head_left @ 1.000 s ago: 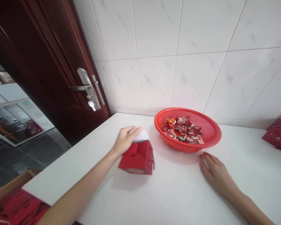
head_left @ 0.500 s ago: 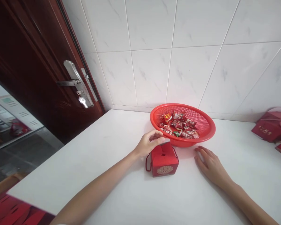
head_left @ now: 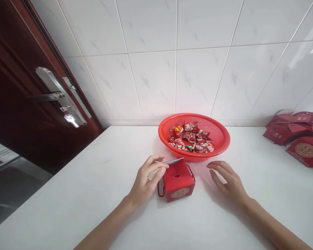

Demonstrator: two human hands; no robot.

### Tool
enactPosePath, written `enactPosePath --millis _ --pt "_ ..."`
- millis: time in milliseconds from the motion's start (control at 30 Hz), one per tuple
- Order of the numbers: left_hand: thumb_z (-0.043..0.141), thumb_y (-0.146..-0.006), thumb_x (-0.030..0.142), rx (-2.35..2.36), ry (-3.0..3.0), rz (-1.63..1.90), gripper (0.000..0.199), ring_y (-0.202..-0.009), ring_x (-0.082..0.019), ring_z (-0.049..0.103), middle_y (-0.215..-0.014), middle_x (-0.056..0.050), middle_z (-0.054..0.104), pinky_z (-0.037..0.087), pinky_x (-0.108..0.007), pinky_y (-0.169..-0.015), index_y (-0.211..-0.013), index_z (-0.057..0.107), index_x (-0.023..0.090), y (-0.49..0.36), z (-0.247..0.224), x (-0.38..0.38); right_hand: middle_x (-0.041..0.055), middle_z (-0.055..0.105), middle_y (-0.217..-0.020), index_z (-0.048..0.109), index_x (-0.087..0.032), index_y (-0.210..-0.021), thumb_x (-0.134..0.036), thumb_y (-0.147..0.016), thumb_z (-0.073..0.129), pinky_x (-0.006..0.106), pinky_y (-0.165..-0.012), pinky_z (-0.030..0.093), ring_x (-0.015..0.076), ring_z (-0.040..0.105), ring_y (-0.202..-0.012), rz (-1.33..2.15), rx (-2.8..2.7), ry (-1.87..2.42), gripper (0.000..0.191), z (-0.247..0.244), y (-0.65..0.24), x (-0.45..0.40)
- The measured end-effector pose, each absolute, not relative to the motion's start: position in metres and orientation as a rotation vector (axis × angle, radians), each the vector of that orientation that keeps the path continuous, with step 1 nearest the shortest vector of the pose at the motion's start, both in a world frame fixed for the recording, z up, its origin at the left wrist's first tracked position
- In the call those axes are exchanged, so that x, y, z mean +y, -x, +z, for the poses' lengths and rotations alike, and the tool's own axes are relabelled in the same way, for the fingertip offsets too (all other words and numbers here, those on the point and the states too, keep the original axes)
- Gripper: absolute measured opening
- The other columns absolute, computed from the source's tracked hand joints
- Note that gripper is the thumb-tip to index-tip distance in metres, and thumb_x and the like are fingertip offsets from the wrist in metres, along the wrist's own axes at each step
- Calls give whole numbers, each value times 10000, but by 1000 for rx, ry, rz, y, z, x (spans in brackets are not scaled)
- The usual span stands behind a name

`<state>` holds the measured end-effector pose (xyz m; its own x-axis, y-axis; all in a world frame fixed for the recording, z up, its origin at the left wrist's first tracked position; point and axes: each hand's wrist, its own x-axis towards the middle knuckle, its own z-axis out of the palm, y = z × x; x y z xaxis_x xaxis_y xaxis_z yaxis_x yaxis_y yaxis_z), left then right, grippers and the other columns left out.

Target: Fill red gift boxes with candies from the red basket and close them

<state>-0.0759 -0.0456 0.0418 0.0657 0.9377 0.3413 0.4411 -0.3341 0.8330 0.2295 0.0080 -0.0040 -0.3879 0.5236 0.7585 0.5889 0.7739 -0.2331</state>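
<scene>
A small red gift box (head_left: 179, 182) with a gold round emblem and cord handles at its sides stands on the white table; its rear flap is tilted up. At the box's left edge is my left hand (head_left: 149, 178), fingers apart, thumb near the top; whether it touches the card I cannot tell. My right hand (head_left: 228, 182) hovers to the right of the box, fingers loosely curved and apart, holding nothing. Just behind the box sits a red plastic basket (head_left: 221, 150) with wrapped sweets (head_left: 191, 137) inside.
Several red boxes (head_left: 289, 133) are grouped on the table (head_left: 94, 166) at the right by the tiled wall (head_left: 151, 83). A dark wooden door (head_left: 18, 86) with a metal handle and hanging keys (head_left: 71, 119) stands at the left.
My left hand has drawn back from the box's rear flap to its left side, fingers opening. My right hand has lifted a little and moved nearer the box. The view has turned right.
</scene>
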Motion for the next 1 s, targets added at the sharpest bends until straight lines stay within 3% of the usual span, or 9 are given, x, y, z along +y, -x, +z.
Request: enactPosePath --millis 167,333,533,733,867,1000 --pt "534 -1004 411 1353 -1877 1106 280 -1321 -283 577 -1392 -97 594 465 -433 -1130 -1126 746 274 71 36 -47 110 701 -1020 599 -195 -1240 -114 -980 553 384 -741 576 230 663 -885 118 -2157 607 276 26 -186 -15" --pt "546 -1003 440 1319 -1838 1073 332 -1344 -296 555 -1452 -110 555 481 -451 -1127 -1258 682 277 76 33 -45 121 685 -1013 644 -169 -1222 -224 -1012 557 395 -717 590 230 660 -857 214 -2219 680 234 41 -169 -15" --pt "534 -1025 412 1254 -1858 1119 340 -1309 -261 577 -1391 -90 617 478 -417 -1122 -1320 631 273 70 36 -45 177 674 -1213 697 -147 -1170 -285 -1034 536 436 -827 596 268 666 -1015 217 -2315 669 252 52 -165 -18" --pt "454 -1063 411 1292 -1809 1194 332 -1253 -257 615 -1329 -93 660 502 -408 -1081 -1279 647 248 67 35 -45 179 663 -1264 715 -131 -1114 -407 -947 695 485 -872 579 287 623 -1018 325 -2443 705 324 65 -153 -16" --pt "440 -1068 406 1282 -1829 1204 340 -1249 -249 618 -1326 -83 665 503 -399 -1077 -1294 644 254 67 34 -45 155 667 -1212 713 -150 -1027 -324 -874 775 487 -903 565 299 591 -1055 468 -2475 822 239 76 -151 -12" --pt "446 -1061 428 1302 -1806 1218 347 -1228 -252 634 -1307 -84 675 515 -394 -1060 -1267 658 247 67 33 -45 109 682 -1148 655 -177 -1015 -139 -880 714 391 -833 554 232 577 -962 498 -2434 659 152 84 -154 -14"
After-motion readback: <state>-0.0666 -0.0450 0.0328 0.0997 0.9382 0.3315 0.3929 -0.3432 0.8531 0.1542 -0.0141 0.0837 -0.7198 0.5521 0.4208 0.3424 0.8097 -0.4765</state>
